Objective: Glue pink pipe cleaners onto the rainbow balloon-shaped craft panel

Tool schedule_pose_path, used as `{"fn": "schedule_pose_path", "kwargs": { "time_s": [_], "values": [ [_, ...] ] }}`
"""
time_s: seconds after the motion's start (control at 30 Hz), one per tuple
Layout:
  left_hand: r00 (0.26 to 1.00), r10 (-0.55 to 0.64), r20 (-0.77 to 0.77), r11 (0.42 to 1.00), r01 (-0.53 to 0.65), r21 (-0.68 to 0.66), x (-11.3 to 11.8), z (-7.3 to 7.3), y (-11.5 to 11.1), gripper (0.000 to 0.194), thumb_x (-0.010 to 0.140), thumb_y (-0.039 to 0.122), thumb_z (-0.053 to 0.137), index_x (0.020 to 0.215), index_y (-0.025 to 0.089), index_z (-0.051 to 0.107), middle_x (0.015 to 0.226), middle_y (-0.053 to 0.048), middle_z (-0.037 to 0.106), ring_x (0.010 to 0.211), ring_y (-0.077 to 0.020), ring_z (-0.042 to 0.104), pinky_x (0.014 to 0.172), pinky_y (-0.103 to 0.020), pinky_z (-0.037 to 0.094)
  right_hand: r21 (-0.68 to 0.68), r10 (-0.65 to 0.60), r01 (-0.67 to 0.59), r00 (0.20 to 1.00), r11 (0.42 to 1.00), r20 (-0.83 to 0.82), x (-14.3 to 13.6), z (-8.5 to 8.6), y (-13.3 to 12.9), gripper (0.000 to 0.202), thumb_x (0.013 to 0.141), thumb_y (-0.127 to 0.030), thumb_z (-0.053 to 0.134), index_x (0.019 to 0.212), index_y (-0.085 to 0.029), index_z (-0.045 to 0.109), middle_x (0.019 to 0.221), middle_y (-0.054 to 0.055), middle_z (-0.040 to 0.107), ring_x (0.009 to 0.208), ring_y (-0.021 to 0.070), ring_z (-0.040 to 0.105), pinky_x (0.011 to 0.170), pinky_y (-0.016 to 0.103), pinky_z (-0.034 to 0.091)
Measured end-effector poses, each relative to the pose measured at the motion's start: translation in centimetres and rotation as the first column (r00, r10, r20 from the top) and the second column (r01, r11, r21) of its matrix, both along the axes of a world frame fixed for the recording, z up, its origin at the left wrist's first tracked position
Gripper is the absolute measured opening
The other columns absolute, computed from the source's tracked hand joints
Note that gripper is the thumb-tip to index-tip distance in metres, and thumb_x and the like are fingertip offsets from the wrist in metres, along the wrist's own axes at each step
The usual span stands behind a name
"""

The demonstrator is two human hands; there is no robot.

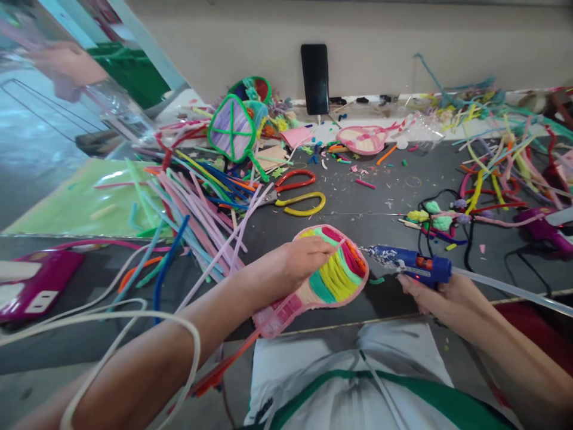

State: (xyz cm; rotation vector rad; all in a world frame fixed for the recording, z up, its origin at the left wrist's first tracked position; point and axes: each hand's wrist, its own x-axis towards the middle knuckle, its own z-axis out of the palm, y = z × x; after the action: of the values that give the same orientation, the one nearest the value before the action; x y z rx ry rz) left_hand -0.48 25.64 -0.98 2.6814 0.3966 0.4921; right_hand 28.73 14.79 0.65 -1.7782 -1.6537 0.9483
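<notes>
My left hand (307, 260) lies over a pink-edged, paddle-shaped craft piece (335, 280) with yellow, green, orange and magenta stripes. Its fingers are pressed together at the upper part, near a thin pink strand that they seem to pinch. My right hand (430, 295) is wrapped round a blue glue gun (414, 264) with a clear glue stick in its back. The gun's nozzle points left, close to the craft piece's right edge; whether it touches is too small to tell.
Scissors (299, 200) with red and yellow handles lie beyond the craft piece. Pipe cleaners (206, 215) are heaped at the left, others at the right. A phone (315, 79) leans on the wall. White cables (147, 313) cross my left arm. Another person's hand (69, 63) shows upper left.
</notes>
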Motion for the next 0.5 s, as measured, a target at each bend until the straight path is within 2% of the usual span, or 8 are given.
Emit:
{"fn": "schedule_pose_path", "kwargs": {
  "time_s": [0.23,0.4,0.5],
  "values": [
    [1.000,-0.016,-0.005,1.000,0.016,-0.018,0.4,0.0,0.1,0.027,0.095,0.014,0.044,0.117,0.014,0.061,0.122,-0.015,0.065,0.119,-0.0183,0.059,0.106,-0.036,0.047,0.053,0.021,-0.021,1.000,0.998,0.008,-1.4,0.7,-0.1,0.033,0.078,-0.043,0.057,0.052,-0.023,0.051,0.039,0.000,0.051,0.034,0.0149,0.049,0.031,0.025,0.034],
    [1.000,-0.005,-0.008,1.000,0.005,-0.014,0.1,0.2,-0.5,0.029,0.096,0.011,0.041,0.120,0.014,0.059,0.128,-0.014,0.062,0.124,-0.0176,0.055,0.109,-0.037,0.044,0.125,0.015,-0.001,0.994,0.992,-0.110,-3.2,0.3,0.2,0.015,0.077,-0.033,0.057,0.068,-0.022,0.061,0.060,0.004,0.069,0.055,0.0209,0.068,0.046,0.025,0.051],
    [0.999,0.037,-0.003,0.999,-0.037,-0.012,0.0,-0.1,-0.7,0.031,0.097,0.012,0.042,0.123,0.014,0.058,0.129,-0.015,0.062,0.125,-0.0184,0.054,0.109,-0.038,0.044,0.134,0.040,-0.025,0.993,0.991,-0.115,-4.0,0.1,0.5,0.014,0.077,-0.032,0.058,0.074,-0.020,0.065,0.066,0.004,0.073,0.062,0.0216,0.071,0.053,0.025,0.055]
  ]
}}
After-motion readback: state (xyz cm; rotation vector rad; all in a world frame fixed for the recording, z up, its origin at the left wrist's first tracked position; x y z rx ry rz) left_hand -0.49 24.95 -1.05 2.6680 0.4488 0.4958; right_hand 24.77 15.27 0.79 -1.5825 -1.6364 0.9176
